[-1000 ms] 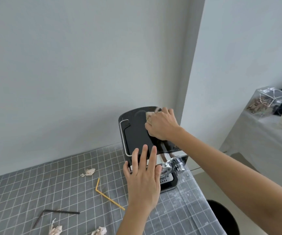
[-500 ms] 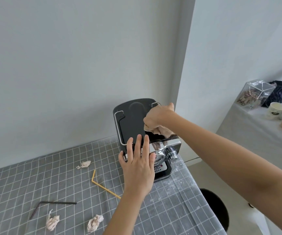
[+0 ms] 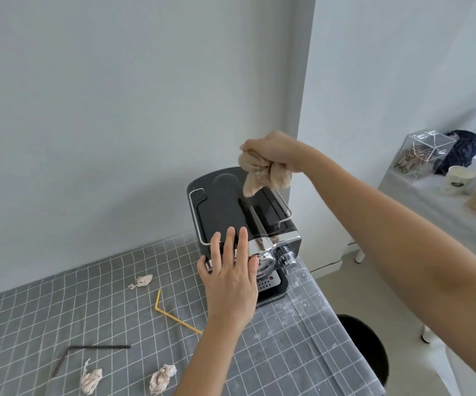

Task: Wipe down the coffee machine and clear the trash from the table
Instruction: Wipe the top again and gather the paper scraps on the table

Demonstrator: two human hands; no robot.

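Both forearms are bare from wrist to the frame edge, with no sleeve showing on either. The left hand [image 3: 229,284] and right hand [image 3: 271,151] carry no ring, watch or glove, as far as this wide-angle view lets one tell.

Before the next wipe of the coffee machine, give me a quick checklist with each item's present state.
1. Cloth bunched in right hand grip: ok.
2. Left hand flat against coffee machine front, steadying it: ok.
3. Cloth touching machine top: not ok, lifted above it.
4. Table trash cleared: not ok; paper wads, yellow straw and black straw remain.
5. Black bin beside the table: ok.
6. Machine top clean: cannot tell.
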